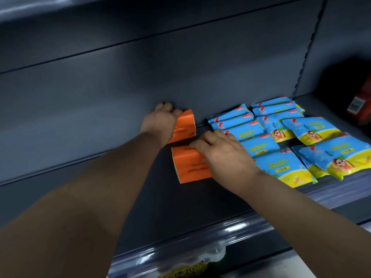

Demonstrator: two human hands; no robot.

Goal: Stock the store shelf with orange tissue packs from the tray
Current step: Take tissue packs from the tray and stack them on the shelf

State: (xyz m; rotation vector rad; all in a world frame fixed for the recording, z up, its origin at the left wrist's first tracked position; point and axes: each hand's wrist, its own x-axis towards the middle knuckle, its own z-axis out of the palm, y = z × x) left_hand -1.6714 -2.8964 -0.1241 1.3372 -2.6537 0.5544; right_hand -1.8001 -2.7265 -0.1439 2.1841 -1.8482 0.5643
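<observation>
**Two orange packs on the shelf, a hand on each**

Nearest us, below the shelf lip, a clear-wrapped yellowish item shows at the bottom edge; we cannot tell what it is. Both our bare forearms reach up and over the lip onto the dark shelf board.

Our right hand lies on the near pack, which rests flat on the shelf with its orange face up and its print reading upside down to us. The palm covers the pack's right end and the fingers curl over its far edge; the pack's left part sticks out clear of the hand. The hand presses on it from above and behind. We cannot tell whether it grips the pack.

Just beyond, our left hand holds the far pack, which stands tilted, its far top corner near the back panel. The hand wraps the pack's left end, fingers closed round it, so the pack sits right of the palm. The two packs are close, with a narrow dark gap between.

Right of the near pack, almost touching our right hand, blue packets lie in overlapping rows. Farther right sits a red item, blurred.
</observation>
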